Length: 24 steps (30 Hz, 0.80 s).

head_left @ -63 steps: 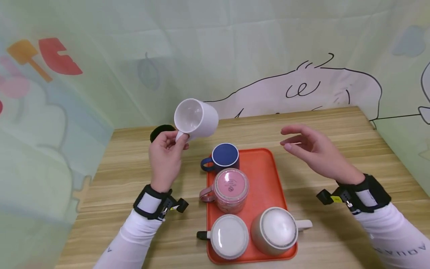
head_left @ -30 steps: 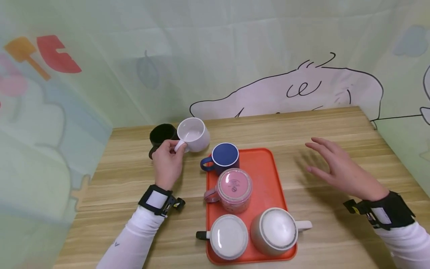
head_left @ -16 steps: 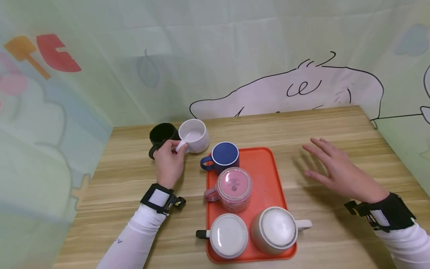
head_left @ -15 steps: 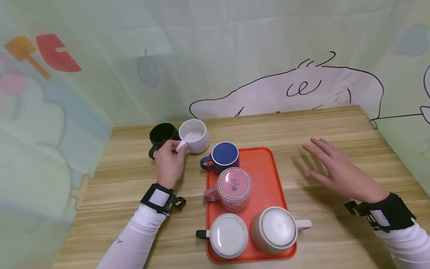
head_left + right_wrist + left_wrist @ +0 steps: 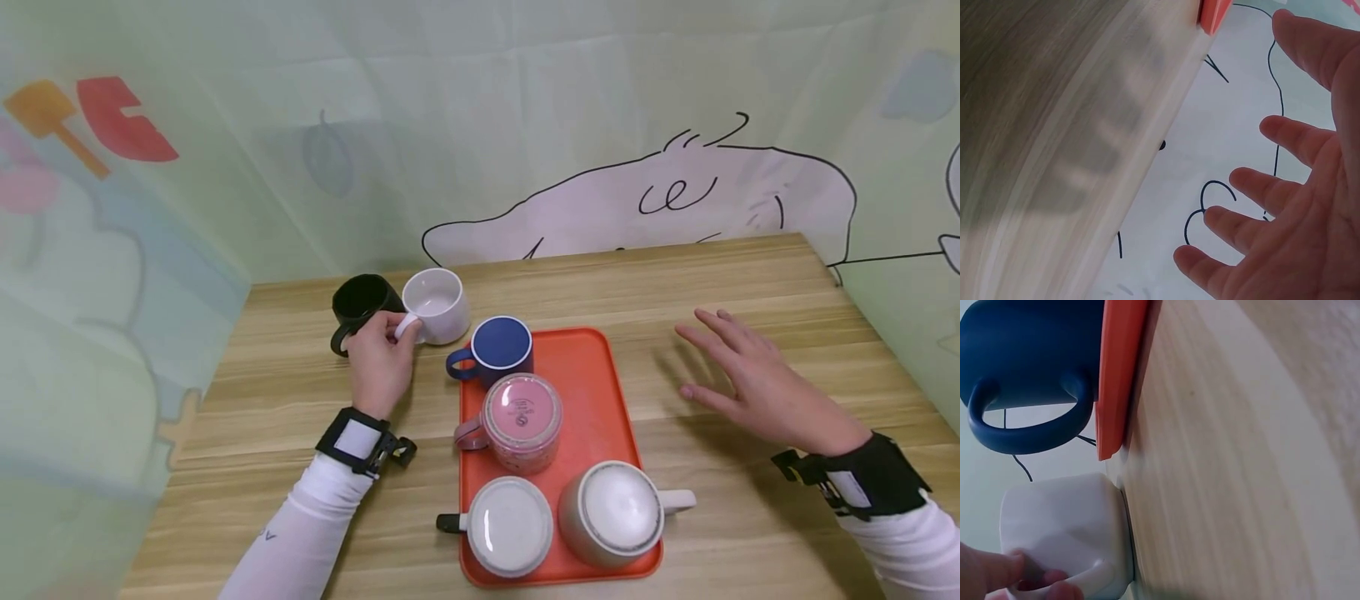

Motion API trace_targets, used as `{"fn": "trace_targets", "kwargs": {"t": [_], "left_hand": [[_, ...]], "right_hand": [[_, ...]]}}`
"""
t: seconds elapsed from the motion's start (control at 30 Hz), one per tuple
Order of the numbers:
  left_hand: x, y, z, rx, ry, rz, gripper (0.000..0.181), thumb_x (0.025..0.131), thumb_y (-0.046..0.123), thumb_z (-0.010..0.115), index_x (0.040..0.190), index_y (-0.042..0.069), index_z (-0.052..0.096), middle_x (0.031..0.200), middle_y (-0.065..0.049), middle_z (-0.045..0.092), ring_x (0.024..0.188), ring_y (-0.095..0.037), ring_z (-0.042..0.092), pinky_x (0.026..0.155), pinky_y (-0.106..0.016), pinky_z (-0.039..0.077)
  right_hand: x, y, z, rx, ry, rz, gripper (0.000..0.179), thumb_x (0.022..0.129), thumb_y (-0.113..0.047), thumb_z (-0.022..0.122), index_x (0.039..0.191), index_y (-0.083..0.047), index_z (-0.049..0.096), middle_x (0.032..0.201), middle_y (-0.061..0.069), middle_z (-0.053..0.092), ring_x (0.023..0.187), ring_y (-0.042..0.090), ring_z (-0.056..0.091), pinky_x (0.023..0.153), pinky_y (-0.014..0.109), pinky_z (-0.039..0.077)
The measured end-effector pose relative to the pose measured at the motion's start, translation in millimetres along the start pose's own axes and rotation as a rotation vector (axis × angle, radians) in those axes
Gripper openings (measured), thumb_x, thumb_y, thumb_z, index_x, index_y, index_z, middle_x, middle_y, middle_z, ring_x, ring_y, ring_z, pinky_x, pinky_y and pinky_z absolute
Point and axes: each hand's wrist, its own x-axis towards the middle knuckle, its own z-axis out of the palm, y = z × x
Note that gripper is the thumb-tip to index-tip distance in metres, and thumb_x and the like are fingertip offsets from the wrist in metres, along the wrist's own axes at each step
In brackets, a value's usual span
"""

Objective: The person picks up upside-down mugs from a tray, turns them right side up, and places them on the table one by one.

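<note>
With thumb and fingers, my left hand (image 5: 379,354) pinches the handle of a white mug (image 5: 442,310), which stands upright on the table, mouth up. In the left wrist view the fingertips wrap the mug's handle (image 5: 1094,579). Just left of it is a black mug (image 5: 362,300), also mouth up, its handle close by my knuckles. My right hand (image 5: 765,383) hovers over the table at the right, fingers spread and holding nothing; the right wrist view shows its outstretched fingers (image 5: 1288,140).
An orange tray (image 5: 592,375) bears upside-down mugs: a blue mug (image 5: 502,343), a pink mug (image 5: 522,417), a white mug with a black handle (image 5: 512,527) and a larger off-white mug (image 5: 618,512). Handles jut past its edges. A printed cloth (image 5: 480,125) hangs behind the wooden table (image 5: 300,417).
My left hand has lowered the white mug from the air onto the table beside the black one, turning it upright. My right hand has drawn back to the right and spread.
</note>
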Motion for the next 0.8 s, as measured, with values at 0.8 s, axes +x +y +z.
{"fn": "trace_targets", "kwargs": {"t": [0.8], "left_hand": [[1.3, 1.5, -4.5, -0.009, -0.069, -0.055, 0.027, 0.102, 0.017, 0.074, 0.121, -0.003, 0.074, 0.105, -0.018, 0.075, 0.087, -0.029, 0.063, 0.076, -0.038, 0.054]], "right_hand": [[-2.6, -3.3, 2.2, -0.015, -0.031, 0.029, 0.089, 0.09, -0.039, 0.086, 0.163, -0.016, 0.041, 0.169, 0.025, 0.029, 0.154, 0.054, 0.022, 0.109, 0.085, 0.024]]}}
